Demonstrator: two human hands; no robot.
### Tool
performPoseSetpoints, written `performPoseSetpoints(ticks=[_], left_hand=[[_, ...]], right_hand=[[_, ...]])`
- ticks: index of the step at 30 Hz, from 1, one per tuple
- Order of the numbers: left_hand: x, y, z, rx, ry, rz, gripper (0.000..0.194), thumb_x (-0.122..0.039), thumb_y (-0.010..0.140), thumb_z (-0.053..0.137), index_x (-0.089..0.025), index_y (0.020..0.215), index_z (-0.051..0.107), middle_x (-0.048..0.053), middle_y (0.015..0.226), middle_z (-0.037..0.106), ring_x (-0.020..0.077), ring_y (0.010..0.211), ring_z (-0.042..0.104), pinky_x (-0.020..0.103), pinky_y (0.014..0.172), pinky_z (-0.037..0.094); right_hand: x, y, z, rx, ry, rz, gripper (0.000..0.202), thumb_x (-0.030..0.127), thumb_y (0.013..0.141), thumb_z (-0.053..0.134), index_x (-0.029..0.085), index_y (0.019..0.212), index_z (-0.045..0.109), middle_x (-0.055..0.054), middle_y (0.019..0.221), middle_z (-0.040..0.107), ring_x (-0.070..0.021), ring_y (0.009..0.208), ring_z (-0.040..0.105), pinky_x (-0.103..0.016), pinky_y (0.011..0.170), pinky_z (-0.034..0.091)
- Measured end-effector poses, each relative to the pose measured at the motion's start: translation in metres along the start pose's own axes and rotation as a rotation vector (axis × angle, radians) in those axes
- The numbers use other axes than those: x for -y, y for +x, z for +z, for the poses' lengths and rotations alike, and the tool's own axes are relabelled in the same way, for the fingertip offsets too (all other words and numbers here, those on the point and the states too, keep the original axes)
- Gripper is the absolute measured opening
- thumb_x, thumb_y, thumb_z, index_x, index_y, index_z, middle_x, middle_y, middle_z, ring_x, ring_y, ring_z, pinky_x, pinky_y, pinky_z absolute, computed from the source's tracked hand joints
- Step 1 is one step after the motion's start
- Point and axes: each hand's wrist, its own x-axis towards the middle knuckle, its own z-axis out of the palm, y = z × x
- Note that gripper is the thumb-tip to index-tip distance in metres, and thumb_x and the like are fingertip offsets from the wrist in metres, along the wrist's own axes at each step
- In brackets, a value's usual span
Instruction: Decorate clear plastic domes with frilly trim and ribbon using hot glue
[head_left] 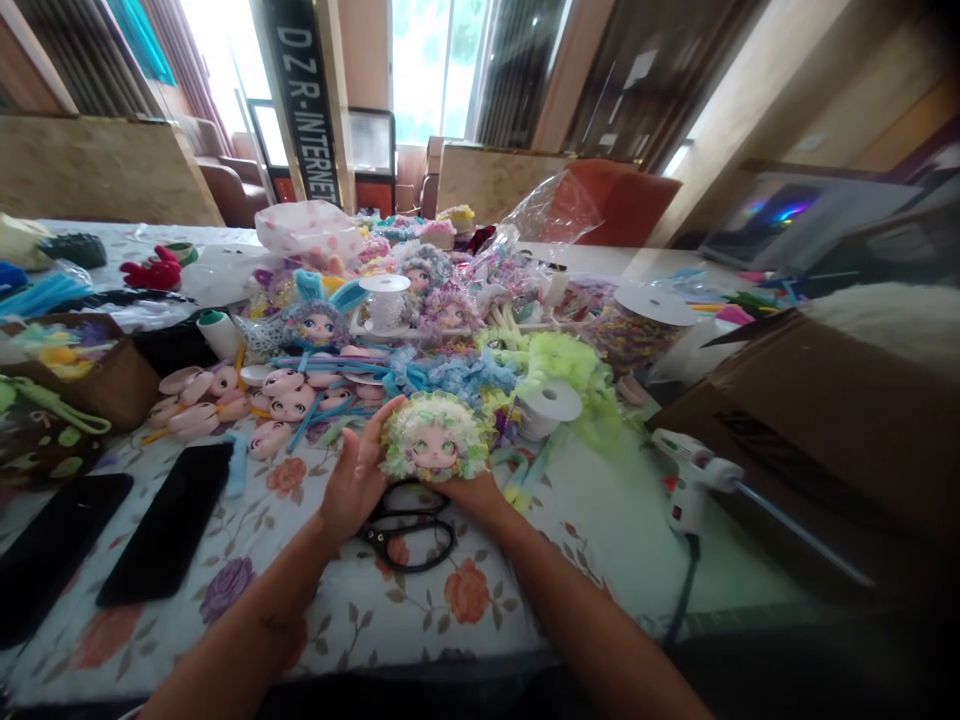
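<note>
A doll head (435, 440) with pale fluffy hair and a yellow-green ruffled trim faces up between my two hands, above the flowered tablecloth. My left hand (361, 472) is at its left side, palm toward it, thumb raised and fingers spread. Behind and under its lower right edge is my right hand (474, 492), whose fingers are mostly hidden by the head. Black-handled scissors (412, 530) lie just below the head, their blades out of sight.
Doll faces (289, 400), green tulle (570, 370) and a white ribbon spool (551, 408) lie beyond my hands. Two dark phones (169, 525) rest at left. A glue gun (686, 480) stands at right, beside a cardboard box (787, 430).
</note>
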Motion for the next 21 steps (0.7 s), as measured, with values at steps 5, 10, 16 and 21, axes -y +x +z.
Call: performPoseSetpoints(ticks=[5,10,16,21], left_hand=[[-0.008,0.005,-0.005,-0.178,0.208,0.17,0.054,-0.056,0.085,0.061,-0.019,0.125,0.063,0.009,0.114,0.07,0.0248,0.113,0.06,0.036,0.102,0.041],[-0.017,0.012,-0.015,-0.279,0.243,0.103,0.031,-0.034,0.082,0.07,-0.017,0.108,0.07,0.004,0.09,0.072,0.0153,0.083,0.065,0.026,0.078,0.048],[-0.023,0.013,-0.014,-0.241,0.153,-0.026,0.035,-0.037,0.08,0.07,-0.015,0.107,0.068,0.007,0.091,0.071,0.016,0.08,0.066,0.026,0.072,0.051],[-0.024,0.014,-0.021,-0.365,0.299,0.079,0.03,-0.025,0.07,0.077,-0.016,0.097,0.071,0.005,0.088,0.07,0.0156,0.083,0.065,0.024,0.072,0.051]], right_hand=[[0.01,0.002,0.0,0.033,0.133,0.098,0.05,0.039,0.055,0.087,0.021,0.099,0.071,-0.009,0.114,0.074,-0.0298,0.108,0.068,-0.048,0.102,0.051],[0.021,0.003,-0.001,0.082,0.2,0.125,0.048,0.043,0.06,0.084,0.021,0.101,0.072,-0.008,0.113,0.075,-0.0297,0.108,0.069,-0.048,0.101,0.052],[0.022,0.003,0.0,0.113,0.192,0.108,0.049,0.041,0.058,0.085,0.022,0.102,0.074,-0.007,0.113,0.075,-0.0306,0.107,0.069,-0.048,0.1,0.052],[0.022,0.004,-0.001,0.091,0.179,0.062,0.041,0.044,0.065,0.08,0.023,0.1,0.075,-0.006,0.112,0.075,-0.0301,0.111,0.067,-0.048,0.104,0.048]])
